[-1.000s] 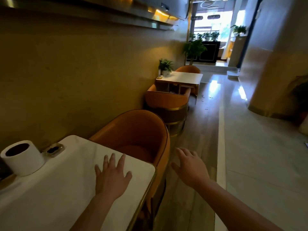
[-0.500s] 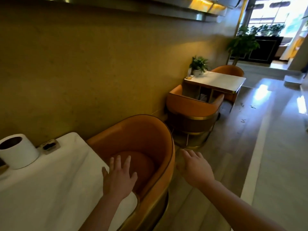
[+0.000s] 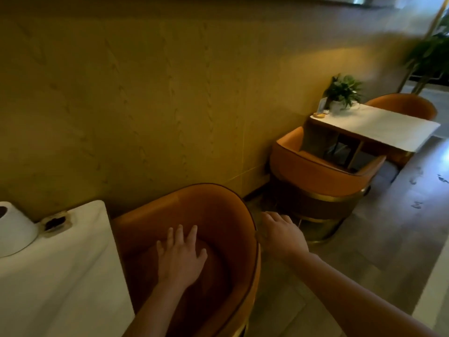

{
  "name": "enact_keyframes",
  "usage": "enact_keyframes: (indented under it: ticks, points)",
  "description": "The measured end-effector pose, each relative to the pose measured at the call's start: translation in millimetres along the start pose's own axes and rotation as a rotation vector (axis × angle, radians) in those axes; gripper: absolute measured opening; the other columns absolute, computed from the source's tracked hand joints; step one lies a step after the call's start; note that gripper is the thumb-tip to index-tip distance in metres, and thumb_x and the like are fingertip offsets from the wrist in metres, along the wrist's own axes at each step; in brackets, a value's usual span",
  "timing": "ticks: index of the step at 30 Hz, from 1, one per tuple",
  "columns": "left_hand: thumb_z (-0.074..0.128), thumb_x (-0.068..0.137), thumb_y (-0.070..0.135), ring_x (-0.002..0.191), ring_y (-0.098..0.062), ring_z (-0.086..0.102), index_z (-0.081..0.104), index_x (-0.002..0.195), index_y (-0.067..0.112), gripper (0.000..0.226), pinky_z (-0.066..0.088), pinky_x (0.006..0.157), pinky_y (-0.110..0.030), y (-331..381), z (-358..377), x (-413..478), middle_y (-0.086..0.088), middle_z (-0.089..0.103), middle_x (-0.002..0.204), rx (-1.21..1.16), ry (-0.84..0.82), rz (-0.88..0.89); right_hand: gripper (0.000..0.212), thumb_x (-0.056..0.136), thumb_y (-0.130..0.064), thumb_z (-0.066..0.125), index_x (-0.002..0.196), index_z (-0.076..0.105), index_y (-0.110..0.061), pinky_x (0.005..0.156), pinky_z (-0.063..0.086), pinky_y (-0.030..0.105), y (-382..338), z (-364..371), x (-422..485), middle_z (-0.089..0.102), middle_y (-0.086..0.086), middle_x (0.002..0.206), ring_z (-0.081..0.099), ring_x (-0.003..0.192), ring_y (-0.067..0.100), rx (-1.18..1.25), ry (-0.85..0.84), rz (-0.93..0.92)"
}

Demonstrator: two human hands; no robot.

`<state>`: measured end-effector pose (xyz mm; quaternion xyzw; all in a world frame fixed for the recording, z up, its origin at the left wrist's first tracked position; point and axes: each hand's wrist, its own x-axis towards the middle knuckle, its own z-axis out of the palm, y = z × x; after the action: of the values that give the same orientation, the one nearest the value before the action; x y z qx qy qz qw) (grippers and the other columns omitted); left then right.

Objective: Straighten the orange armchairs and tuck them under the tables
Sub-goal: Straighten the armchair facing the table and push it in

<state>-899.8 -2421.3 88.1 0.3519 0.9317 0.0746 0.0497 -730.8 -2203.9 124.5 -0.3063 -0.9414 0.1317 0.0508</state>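
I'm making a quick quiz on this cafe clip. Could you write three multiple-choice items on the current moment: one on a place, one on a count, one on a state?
1. Where is the left hand?
A. over the nearest armchair's seat
B. flat on the near table
C. on the toilet paper roll

2. How many orange armchairs are in view?
A. one
B. three
C. five

3. How are the right hand's fingers?
A. clenched in a fist
B. open, holding nothing
C. wrapped round a cup

Answers:
1 A: it is over the nearest armchair, beside the near table.
2 B: nearest, middle armchair, far armchair.
3 B: the right hand is spread by the chair's rim.
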Motion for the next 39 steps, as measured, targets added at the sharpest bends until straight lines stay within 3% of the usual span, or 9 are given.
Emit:
enact_keyframes:
  ticks: [4, 18, 32, 39]
  points:
    - [0.032, 0.098, 0.064, 0.154, -0.032, -0.005, 0.000, 0.159, 0.034, 0.075, 0.009, 0.121, -0.059, 27, 12, 37, -0.009, 0.003, 0.168, -0.006, 0.002, -0.107, 0.065, 0.091, -0.066, 0.041, 0.148, 0.029, -0.037, 0.106, 0.041, 0.044, 32, 8, 68, 0.039, -0.006, 0.153, 0.037, 0.138, 0.026, 0.014, -0.065, -0.094]
    - [0.034, 0.098, 0.061, 0.154, -0.035, 0.001, 0.005, 0.159, 0.035, 0.072, 0.010, 0.121, -0.061, 131, 40, 122, -0.008, 0.009, 0.167, -0.032, 0.056, -0.607, 0.052, 0.097, -0.058, 0.042, 0.139, 0.043, -0.027, 0.098, 0.047, 0.040, 90, 8, 267, 0.050, -0.001, 0.139, 0.045, 0.128, 0.023, -0.078, -0.300, -0.678]
    - [0.035, 0.098, 0.061, 0.154, -0.033, -0.006, -0.001, 0.158, 0.037, 0.075, 0.004, 0.121, -0.059, 119, 56, 181, -0.006, 0.001, 0.169, -0.158, 0.087, -1.016, 0.067, 0.097, -0.061, 0.038, 0.154, 0.022, -0.029, 0.108, 0.038, 0.040, 0, 79, 381, 0.025, -0.001, 0.162, 0.031, 0.144, 0.023, -0.232, -0.571, -1.081]
    - [0.042, 0.098, 0.057, 0.153, -0.033, -0.011, -0.006, 0.157, 0.040, 0.079, -0.001, 0.120, -0.059, 117, 58, 208, -0.004, -0.005, 0.169, -0.201, 0.104, -1.296, 0.064, 0.097, -0.058, 0.040, 0.152, 0.031, -0.027, 0.113, 0.033, 0.039, -45, 111, 417, 0.036, -0.002, 0.156, 0.033, 0.141, 0.021, -0.257, -0.672, -1.341]
